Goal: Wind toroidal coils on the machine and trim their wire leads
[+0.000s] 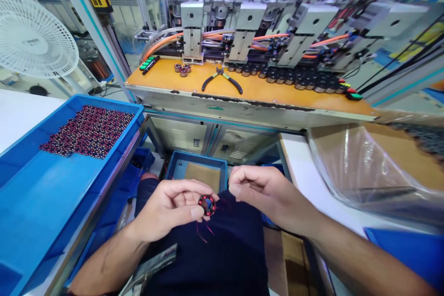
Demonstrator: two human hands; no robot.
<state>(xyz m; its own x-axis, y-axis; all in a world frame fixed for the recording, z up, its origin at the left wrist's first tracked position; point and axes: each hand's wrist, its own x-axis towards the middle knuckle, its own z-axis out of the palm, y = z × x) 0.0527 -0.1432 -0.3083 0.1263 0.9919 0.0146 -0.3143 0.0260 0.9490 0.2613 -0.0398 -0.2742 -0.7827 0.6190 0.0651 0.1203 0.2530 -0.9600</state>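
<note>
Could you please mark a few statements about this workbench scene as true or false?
1. The left hand holds a small round coil with red wire. True.
2. The pliers are in the right hand. False: they lie on the orange bench, untouched.
3. The blue tray on the left holds a heap of small coils. True.
4. The white fan stands on the right. False: it is at the upper left.
5. The right hand's fingers are pinched together beside the coil. True.
</note>
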